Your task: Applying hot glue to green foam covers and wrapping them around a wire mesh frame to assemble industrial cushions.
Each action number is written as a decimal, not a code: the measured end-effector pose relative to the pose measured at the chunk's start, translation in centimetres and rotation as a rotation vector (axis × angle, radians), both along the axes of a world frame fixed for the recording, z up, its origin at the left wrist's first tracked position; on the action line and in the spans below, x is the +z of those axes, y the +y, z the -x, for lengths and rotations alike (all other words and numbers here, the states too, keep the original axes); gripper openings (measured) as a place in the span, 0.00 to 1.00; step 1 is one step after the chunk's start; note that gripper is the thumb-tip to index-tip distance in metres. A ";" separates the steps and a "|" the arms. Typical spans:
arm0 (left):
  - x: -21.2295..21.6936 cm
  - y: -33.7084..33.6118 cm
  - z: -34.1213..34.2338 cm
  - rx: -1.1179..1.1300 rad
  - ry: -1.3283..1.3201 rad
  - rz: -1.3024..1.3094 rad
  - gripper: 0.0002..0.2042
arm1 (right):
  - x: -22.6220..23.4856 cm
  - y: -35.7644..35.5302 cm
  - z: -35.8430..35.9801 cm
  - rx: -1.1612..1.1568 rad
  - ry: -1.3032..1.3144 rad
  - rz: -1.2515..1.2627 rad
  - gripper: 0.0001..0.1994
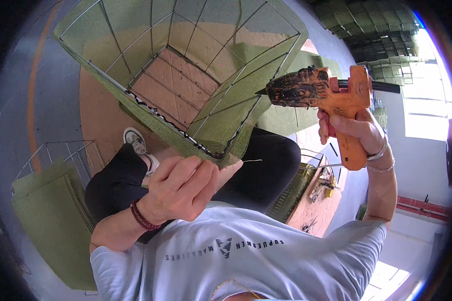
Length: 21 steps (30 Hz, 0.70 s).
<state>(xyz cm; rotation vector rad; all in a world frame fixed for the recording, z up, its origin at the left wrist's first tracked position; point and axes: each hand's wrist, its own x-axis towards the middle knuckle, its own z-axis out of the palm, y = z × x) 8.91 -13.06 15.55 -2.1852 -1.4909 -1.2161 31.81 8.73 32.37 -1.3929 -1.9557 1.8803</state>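
My right hand (359,131) grips an orange hot glue gun (347,98) by its handle. Black glue crusts the gun's front, and a black glue stick (386,87) pokes out of its back. Its dark nozzle points left, close to the right rim of a wire-frame basket (178,27) lined with green mesh fabric. Along the near rim runs a bead of black glue (171,123) that bends round the near corner. At that corner my left hand (183,185) has its fingers closed on the edge of the green mesh fabric (245,143); the fingertips are partly hidden.
Flat green fabric sheets (50,220) are stacked at the lower left beside another wire frame (68,148). Pinkish board (100,100) lies under the basket. To my right stands a low board-topped stand (314,205) with small items. Stacked green baskets (366,30) fill the far right.
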 end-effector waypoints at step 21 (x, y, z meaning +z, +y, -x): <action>-0.7 -0.1 -0.3 0.048 0.027 -0.039 0.12 | 3.0 -0.5 4.2 0.189 -0.242 -0.116 0.18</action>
